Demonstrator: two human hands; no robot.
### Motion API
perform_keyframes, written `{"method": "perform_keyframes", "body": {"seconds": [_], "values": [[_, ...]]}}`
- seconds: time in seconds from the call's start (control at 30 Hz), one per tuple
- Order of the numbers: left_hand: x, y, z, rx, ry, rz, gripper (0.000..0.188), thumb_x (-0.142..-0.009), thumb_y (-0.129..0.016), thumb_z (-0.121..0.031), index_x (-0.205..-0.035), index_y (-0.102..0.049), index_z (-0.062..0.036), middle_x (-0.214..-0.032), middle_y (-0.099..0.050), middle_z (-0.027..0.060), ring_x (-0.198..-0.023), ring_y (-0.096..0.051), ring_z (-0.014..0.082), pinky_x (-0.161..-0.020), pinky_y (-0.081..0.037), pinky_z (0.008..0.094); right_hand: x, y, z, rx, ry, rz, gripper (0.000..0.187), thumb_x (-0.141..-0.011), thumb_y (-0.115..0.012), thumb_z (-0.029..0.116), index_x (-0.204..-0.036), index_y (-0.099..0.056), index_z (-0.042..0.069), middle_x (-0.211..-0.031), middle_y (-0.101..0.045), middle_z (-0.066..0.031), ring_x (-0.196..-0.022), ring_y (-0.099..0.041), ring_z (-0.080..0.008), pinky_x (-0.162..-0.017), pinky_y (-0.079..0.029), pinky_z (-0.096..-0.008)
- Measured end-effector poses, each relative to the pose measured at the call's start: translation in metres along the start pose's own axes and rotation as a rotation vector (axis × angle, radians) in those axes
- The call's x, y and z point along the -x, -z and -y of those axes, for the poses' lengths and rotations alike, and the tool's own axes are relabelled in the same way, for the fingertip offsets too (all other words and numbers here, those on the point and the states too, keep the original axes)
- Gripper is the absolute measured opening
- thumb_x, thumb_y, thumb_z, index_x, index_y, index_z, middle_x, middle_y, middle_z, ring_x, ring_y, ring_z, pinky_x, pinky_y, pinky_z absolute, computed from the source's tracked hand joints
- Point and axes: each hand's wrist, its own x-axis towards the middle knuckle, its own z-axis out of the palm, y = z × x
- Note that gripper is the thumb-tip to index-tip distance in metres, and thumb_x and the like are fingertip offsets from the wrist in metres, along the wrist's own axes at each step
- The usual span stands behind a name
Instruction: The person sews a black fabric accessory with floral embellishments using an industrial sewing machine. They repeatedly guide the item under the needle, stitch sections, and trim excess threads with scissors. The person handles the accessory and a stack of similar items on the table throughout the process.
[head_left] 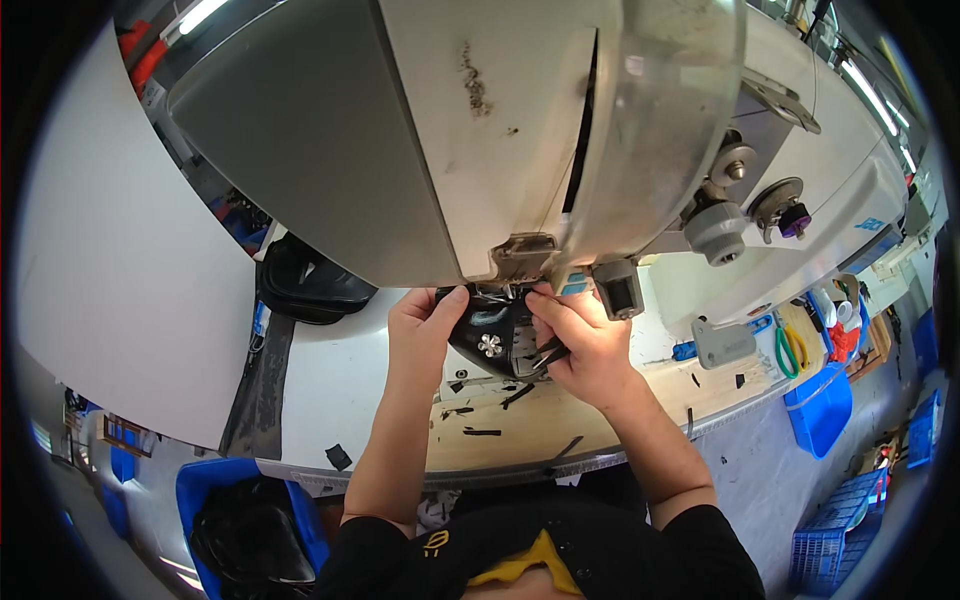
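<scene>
A big grey-white sewing machine head point(470, 130) fills the upper middle of the view. Under it, both hands hold a small black glossy piece point(492, 335) with a silver flower ornament on it. My left hand point(425, 330) grips the piece's left edge with the thumb on top. My right hand point(582, 345) pinches its right side and also holds small dark snips or tweezers pointing left. The needle area is hidden behind the machine body.
A wooden tabletop point(560, 410) carries black thread and scrap bits. Black pieces point(310, 285) lie at the left of the machine. A blue bin point(250, 520) with black material stands lower left. Green-handled scissors point(790, 350) and blue crates point(830, 540) are at right.
</scene>
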Motion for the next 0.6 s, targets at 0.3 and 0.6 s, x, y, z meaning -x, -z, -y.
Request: {"method": "perform_keyframes", "body": {"seconds": [0.3, 0.6], "values": [[0.004, -0.011, -0.009, 0.221, 0.162, 0.198, 0.025, -0.085, -0.064, -0.003, -0.109, -0.061, 0.0034, -0.100, -0.068, 0.0097, -0.088, -0.066, 0.0161, -0.081, -0.053, 0.0302, -0.003, -0.004, 0.006, 0.065, 0.017, -0.044, 0.039, -0.065, -0.072, 0.009, -0.104, -0.069, 0.011, -0.084, -0.068, 0.0000, -0.091, -0.061, -0.0320, -0.067, -0.047, -0.0414], [0.008, -0.018, 0.001, 0.300, 0.051, 0.114, 0.021, -0.085, -0.062, 0.001, -0.106, -0.062, 0.0050, -0.097, -0.068, 0.0102, -0.086, -0.065, 0.0146, -0.080, -0.053, 0.0281, 0.000, -0.006, 0.012, 0.147, 0.030, -0.060, 0.035, -0.070, -0.073, 0.011, -0.105, -0.069, 0.010, -0.092, -0.068, -0.0055, -0.085, -0.060, -0.0306, -0.067, -0.046, -0.0406]]}}
